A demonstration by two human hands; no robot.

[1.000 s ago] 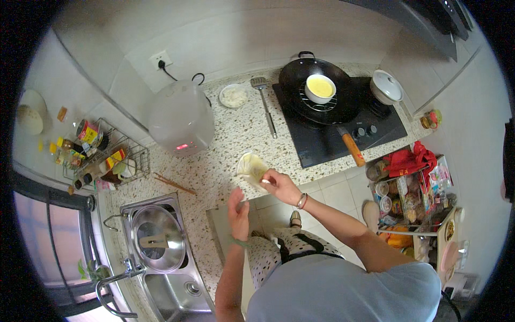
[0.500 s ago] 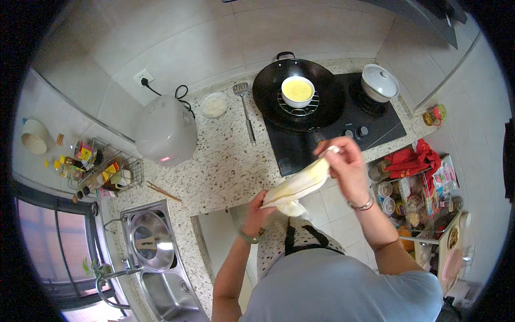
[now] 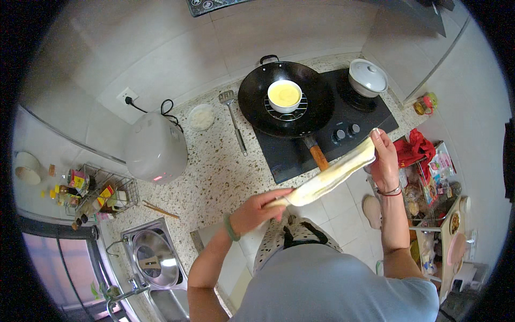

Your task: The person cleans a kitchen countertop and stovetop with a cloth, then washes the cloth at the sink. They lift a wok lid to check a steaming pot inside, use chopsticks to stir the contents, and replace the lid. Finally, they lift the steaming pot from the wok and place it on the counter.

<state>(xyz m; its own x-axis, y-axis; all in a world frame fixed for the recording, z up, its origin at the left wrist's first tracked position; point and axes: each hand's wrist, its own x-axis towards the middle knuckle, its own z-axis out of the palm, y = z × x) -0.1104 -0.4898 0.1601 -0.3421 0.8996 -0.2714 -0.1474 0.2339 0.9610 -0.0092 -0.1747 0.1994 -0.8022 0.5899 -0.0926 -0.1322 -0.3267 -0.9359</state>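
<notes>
A pale yellow-white cloth (image 3: 332, 180), folded long and narrow, is stretched between my two hands in front of the stove. My left hand (image 3: 256, 216) is closed on its lower left end, and my right hand (image 3: 385, 163) pinches its upper right end. Just beyond the cloth is the wooden handle (image 3: 317, 156) of a black wok (image 3: 252, 102). Inside the wok a white bowl (image 3: 284, 109) of smooth yellow egg-like mixture stands on a round wire rack (image 3: 301, 111).
A lidded white pot (image 3: 368, 79) stands on the black stove (image 3: 273, 161) at right. A slotted turner (image 3: 236, 126), a small dish of white stuff (image 3: 201, 117) and a white rice cooker (image 3: 155, 150) are on the speckled counter, left of the wok. Nearer left is a sink (image 3: 169, 306).
My right hand has moved to the right and slightly up, pulling the cloth out longer and straighter. The left hand stays on its other end. The view has shifted, and the wok handle now shows.
</notes>
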